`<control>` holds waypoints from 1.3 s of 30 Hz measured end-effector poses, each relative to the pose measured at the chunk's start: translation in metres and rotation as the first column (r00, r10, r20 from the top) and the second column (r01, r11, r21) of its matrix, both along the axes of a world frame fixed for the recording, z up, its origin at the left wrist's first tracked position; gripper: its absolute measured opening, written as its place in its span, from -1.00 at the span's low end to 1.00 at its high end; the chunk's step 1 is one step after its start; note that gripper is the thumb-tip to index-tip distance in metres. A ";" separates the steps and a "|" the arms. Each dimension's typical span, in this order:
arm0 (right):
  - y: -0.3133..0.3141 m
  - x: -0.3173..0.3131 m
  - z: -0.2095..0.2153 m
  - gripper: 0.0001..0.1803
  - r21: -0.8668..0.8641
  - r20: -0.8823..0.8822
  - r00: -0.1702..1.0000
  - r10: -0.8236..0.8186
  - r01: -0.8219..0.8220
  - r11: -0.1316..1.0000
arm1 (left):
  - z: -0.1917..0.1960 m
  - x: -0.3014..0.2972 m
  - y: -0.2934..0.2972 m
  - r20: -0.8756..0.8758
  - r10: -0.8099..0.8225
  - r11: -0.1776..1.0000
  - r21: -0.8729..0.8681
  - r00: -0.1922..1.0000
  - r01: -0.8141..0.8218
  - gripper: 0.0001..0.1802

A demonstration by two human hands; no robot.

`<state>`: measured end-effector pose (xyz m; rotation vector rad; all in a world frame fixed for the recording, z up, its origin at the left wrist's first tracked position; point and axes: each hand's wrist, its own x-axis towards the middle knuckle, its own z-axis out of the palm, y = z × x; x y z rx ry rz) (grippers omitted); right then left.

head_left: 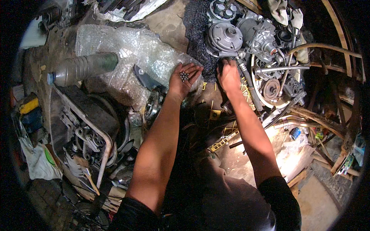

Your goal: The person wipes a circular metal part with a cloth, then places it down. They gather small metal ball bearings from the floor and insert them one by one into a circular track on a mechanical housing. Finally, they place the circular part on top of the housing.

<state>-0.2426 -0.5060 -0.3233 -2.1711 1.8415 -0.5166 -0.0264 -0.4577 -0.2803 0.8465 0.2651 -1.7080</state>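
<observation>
My left hand (184, 79) is palm up with its fingers slightly curled, cupping several small shiny metal balls (184, 76). To its right, my right hand (229, 76) reaches down at the edge of a dark, rough cloth (195, 42). Its fingers are bent together, and whatever they hold is hidden. Just beyond that hand sits a round grey metal housing (224, 38) with a raised centre. A larger metal casing (259, 35) with a shaft end stands to the right of it.
Bubble wrap (135, 50) spreads on the left beside a lying plastic bottle (83, 68). A container of metal parts (83, 131) holds a brush (89, 177) at lower left. On the right, wrenches (281, 69) and parts lie by a hose (250, 82). Wooden sticks (320, 121) lie farther right.
</observation>
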 end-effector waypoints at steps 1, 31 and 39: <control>-0.001 0.002 0.003 -0.64 -0.032 -0.069 0.995 0.066 -0.068 0.997 | 0.000 0.000 0.000 0.003 0.000 1.000 0.004 1.000 0.000 -0.48; 0.002 0.028 0.085 -0.71 0.058 0.180 0.983 -0.030 0.020 0.998 | -0.005 0.001 0.001 0.015 -0.025 0.999 -0.034 1.000 0.026 -0.44; 0.046 0.106 0.101 -0.77 0.016 0.472 0.837 0.277 -0.322 0.947 | -0.033 0.005 0.005 0.035 -0.112 0.990 -0.082 0.993 0.115 -0.45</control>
